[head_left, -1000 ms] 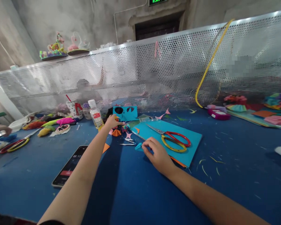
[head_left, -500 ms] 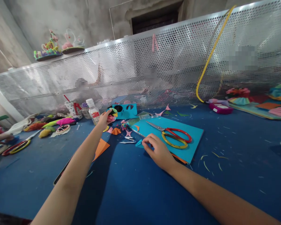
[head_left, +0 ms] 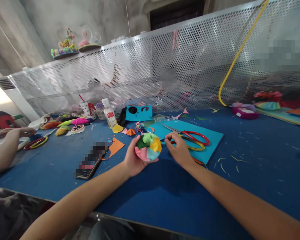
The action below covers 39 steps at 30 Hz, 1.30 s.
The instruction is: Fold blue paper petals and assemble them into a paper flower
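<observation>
My left hand (head_left: pixel 133 160) holds a round, many-coloured craft flower (head_left: pixel 152 151) with green, yellow, pale blue and pink folded petals, its face turned up toward me. Just right of it, my right hand (head_left: pixel 177 148) is closed in a pinch on a small blue piece (head_left: pixel 162 143), mostly hidden by the fingers. Behind and beside that hand, scissors (head_left: pixel 195 141) with one red and one yellow handle lie on a bright blue sheet (head_left: pixel 213 136). The two hands are apart, above the blue table.
A phone (head_left: pixel 91 161) and an orange paper piece (head_left: pixel 117 148) lie left. Behind stand a white-capped bottle (head_left: pixel 109 115) and a blue cut-out sheet (head_left: pixel 140 115). At far left, another person's hand (head_left: pixel 21 131) is near other scissors (head_left: pixel 36 142). A perforated metal screen (head_left: pixel 140 73) bounds the back.
My left hand came back from beside the bottle toward me, bringing the craft flower. My right hand stays pinched near the blue sheet. The phone, earlier covered by my left arm, shows now.
</observation>
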Tool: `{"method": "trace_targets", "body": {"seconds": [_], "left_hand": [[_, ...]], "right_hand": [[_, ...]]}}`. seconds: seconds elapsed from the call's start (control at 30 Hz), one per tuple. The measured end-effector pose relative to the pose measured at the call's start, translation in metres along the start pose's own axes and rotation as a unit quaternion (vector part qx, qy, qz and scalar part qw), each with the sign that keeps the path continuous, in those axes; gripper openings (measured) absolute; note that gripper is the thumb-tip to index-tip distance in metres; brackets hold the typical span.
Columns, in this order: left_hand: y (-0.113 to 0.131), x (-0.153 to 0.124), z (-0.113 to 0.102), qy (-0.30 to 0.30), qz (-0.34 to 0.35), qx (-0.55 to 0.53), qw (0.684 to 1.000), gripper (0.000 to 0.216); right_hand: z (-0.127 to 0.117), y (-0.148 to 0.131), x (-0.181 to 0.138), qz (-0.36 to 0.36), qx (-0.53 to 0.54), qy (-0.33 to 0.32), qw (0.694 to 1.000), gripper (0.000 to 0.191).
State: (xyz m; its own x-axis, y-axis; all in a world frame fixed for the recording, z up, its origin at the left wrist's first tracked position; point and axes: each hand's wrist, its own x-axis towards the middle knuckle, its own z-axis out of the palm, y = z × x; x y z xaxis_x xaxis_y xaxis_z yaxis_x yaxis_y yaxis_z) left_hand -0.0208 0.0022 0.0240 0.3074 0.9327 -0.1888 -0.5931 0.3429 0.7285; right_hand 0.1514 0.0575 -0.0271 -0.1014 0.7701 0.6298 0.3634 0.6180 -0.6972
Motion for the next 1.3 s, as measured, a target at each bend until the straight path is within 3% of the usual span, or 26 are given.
{"method": "trace_targets", "body": {"seconds": [0.2,0.37,0.43,0.5,0.8,0.97,1.13,1.3], "left_hand": [[-0.014,0.008,-0.008,0.05,0.029,0.013,0.998,0.032],[-0.013,0.013,-0.014,0.062,0.068,0.008,0.996,0.034],[-0.014,0.014,-0.016,0.073,0.084,0.005,0.994,0.032],[-0.015,0.016,-0.017,0.085,0.098,0.0,0.992,0.029],[-0.018,0.013,-0.018,0.07,0.099,0.013,0.993,0.024],[-0.019,0.012,-0.018,0.067,0.092,0.012,0.993,0.022],[-0.016,0.01,-0.014,0.064,0.061,0.003,0.996,0.027],[-0.01,0.01,-0.014,0.057,0.03,-0.031,0.997,0.032]], "right_hand": [[-0.004,-0.008,0.004,-0.01,0.008,0.054,0.998,0.015],[-0.012,-0.03,0.0,-0.091,0.007,0.075,0.993,0.007],[-0.012,-0.037,-0.004,-0.183,-0.022,0.058,0.981,0.006],[-0.009,-0.04,-0.007,-0.229,-0.045,0.028,0.972,0.01],[-0.004,-0.045,-0.007,-0.287,-0.177,-0.045,0.941,0.007],[-0.004,-0.051,-0.01,-0.298,-0.189,-0.076,0.933,0.009],[-0.004,-0.052,-0.012,-0.254,-0.141,-0.102,0.951,0.014],[-0.007,-0.054,-0.013,-0.232,-0.067,-0.07,0.968,0.02]]}}
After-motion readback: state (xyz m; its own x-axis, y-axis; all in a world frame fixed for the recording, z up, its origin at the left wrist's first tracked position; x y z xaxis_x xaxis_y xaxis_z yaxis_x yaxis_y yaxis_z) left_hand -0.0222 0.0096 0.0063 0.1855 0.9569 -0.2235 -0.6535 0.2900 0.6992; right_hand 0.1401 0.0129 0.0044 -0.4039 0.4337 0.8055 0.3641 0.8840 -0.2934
